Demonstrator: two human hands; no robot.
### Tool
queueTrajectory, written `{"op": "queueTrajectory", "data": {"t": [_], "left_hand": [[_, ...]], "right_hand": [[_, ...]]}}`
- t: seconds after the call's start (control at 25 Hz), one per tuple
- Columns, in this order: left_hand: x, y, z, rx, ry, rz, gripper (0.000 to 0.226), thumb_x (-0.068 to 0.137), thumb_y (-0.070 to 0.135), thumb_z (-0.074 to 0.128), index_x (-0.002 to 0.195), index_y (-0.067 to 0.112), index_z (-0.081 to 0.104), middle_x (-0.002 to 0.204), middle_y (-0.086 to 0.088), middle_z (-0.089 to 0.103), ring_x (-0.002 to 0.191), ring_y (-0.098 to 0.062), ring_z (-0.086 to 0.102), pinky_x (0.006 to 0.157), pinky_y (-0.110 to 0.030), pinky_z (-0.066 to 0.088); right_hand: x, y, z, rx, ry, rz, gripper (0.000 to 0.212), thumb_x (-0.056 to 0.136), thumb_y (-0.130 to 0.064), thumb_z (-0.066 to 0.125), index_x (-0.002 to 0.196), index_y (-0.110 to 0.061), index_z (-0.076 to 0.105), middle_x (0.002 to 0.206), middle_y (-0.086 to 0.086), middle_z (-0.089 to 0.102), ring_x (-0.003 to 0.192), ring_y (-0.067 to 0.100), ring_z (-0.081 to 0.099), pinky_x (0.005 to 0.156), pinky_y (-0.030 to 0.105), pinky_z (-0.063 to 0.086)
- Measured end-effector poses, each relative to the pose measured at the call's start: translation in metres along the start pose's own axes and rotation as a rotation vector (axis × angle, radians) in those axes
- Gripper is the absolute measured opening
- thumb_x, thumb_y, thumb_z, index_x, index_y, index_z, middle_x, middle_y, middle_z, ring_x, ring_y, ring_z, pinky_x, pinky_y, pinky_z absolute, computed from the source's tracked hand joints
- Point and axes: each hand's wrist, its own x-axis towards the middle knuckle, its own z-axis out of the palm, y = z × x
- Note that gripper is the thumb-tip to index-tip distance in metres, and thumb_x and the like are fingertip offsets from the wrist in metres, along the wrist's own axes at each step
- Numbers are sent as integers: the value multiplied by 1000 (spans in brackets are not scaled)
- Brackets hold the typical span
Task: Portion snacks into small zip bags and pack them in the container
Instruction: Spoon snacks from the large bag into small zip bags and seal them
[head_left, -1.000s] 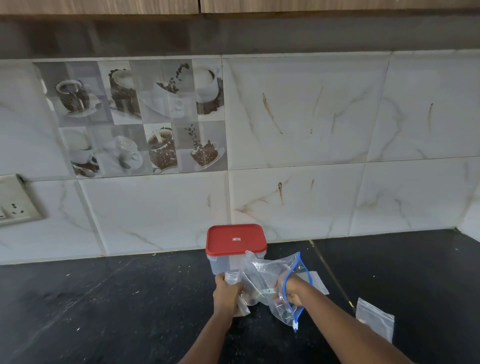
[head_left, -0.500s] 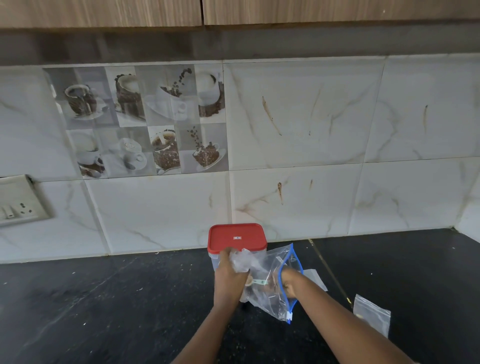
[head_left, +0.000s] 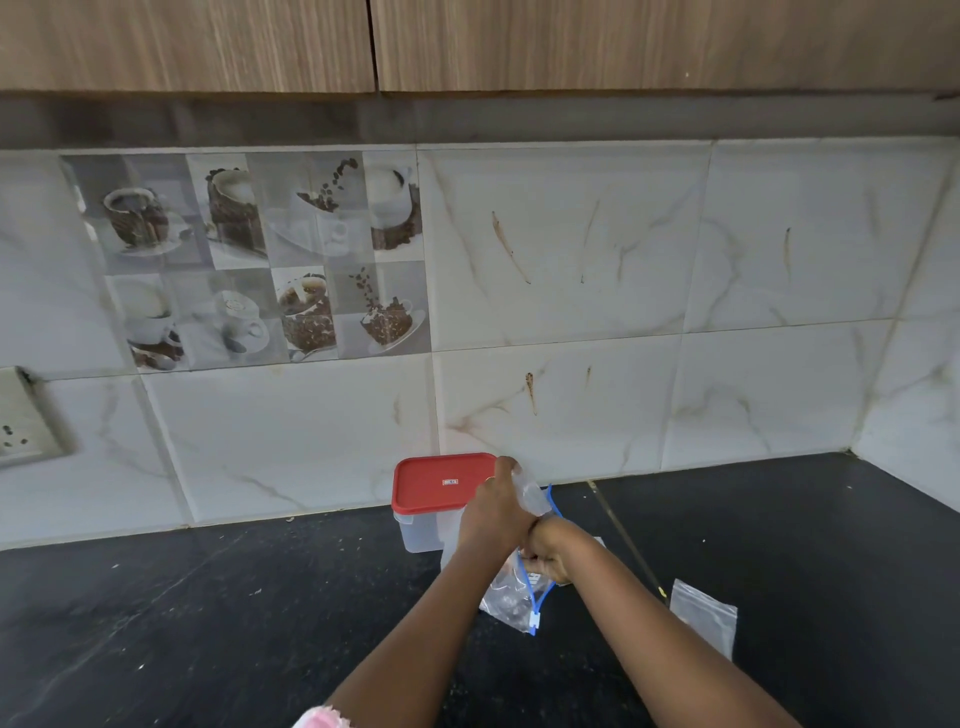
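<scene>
1. Bench (head_left: 208, 597): black stone, running the full width under the tiled wall (head_left: 571, 312). Everything you work with sits at its back middle, probably to keep it all within one reach.

2. Container (head_left: 422, 535): clear box, red lid (head_left: 441, 483) fitted, standing upright against the wall just left of your hands. No packed bags can be confirmed inside it. By my reading the lid has to come off before any bag goes in.

3. Large bag (head_left: 511, 597): clear with a blue zip track, hanging mouth-up from your right hand, its lower end down at the bench. Whether it rests there cannot be told. Dark snack pieces (head_left: 506, 605) show in its lower part, so it appears to be your stock.

4. Right hand (head_left: 545, 560): fingers curled and clenched on the large bag's upper edge, seemingly to steady the mouth.

5. Left hand (head_left: 493, 512): crossed above your right wrist, in front of the container's right corner. It is grasping a small zip bag (head_left: 530, 491) that sticks up crumpled past the knuckles. Whether that bag holds any snack cannot be told.

6. Spare small bag (head_left: 704, 618): flat on the bench to your right, well apart from the container, likely parked for a later portion.
</scene>
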Motion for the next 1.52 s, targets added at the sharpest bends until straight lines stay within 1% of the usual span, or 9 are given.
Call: {"op": "queueTrajectory", "data": {"t": [0.28, 0.4, 0.52, 0.72, 0.92, 1.12, 1.2, 1.32, 1.52], "left_hand": [[-4, -12, 2, 116, 67, 179, 50, 77, 10, 60, 122, 17, 41, 90, -14, 65, 83, -34, 61, 60, -34, 41], [-6, -14, -2, 44, 110, 150, 50, 78, 19, 66, 122, 17, 42, 93, -14, 67, 88, -37, 61, 65, -34, 42], [-10, -24, -1, 71, 135, 72, 63, 72, 33, 75, 122, 19, 40, 102, -6, 67, 96, -31, 63, 78, -35, 46], [-15, -39, 11, 44, 62, 30, 67, 71, 47, 73, 122, 22, 37, 104, 2, 65, 99, -23, 63, 90, -38, 46], [-16, -38, 15, 9, 56, 39, 65, 73, 42, 73, 122, 23, 36, 109, 0, 65, 99, -24, 63, 91, -40, 48], [-15, -36, 19, -18, 53, 50, 65, 74, 37, 75, 123, 22, 36, 105, -2, 65, 95, -25, 64, 89, -43, 51], [-15, -35, 21, -20, 70, 50, 66, 74, 38, 75, 124, 22, 35, 100, -1, 66, 92, -25, 64, 87, -42, 52], [-16, -33, 21, -34, 75, 48, 65, 73, 42, 74, 121, 22, 35, 88, 2, 64, 82, -24, 64, 81, -41, 52], [-16, -34, 18, -86, 93, 6, 65, 73, 35, 75, 123, 20, 36, 99, 0, 68, 85, -22, 65, 82, -41, 54]], "right_hand": [[-20, -6, -29, -8, 195, -70, 35, 90, 10, 35, 123, 7, 47, 128, 15, 45, 67, 30, 70, 73, 32, 61], [-29, -7, -41, -5, 202, -91, 30, 90, 12, 41, 119, 7, 47, 117, 16, 44, 82, 32, 69, 74, 33, 60], [-33, -5, -49, -59, 189, -97, 36, 89, 10, 46, 125, 10, 48, 104, 18, 53, 100, 33, 65, 56, 23, 58], [-45, -1, -58, 33, 185, -85, 22, 89, 17, 40, 100, 20, 59, 80, 20, 53, 70, 27, 64, 40, 21, 53], [-55, -3, -75, -6, 199, -120, 17, 87, 18, 45, 84, 19, 62, 101, 36, 56, 92, 35, 66, 66, 26, 60], [-65, -23, -79, 97, 189, -186, 17, 87, 19, 44, 84, 19, 61, 90, 26, 52, 77, 29, 63, 86, 33, 53], [-68, -28, -71, 73, 177, -236, 17, 87, 18, 45, 95, 23, 58, 86, 24, 52, 72, 28, 62, 82, 34, 56], [-66, -31, -57, -137, 193, -314, 23, 87, 10, 51, 106, 19, 60, 84, 19, 59, 71, 22, 63, 76, 31, 59], [-67, -21, -37, -910, 297, -621, 31, 82, 1, 56, 108, -8, 70, 104, 16, 69, 80, 24, 65, 59, 19, 46]]}}
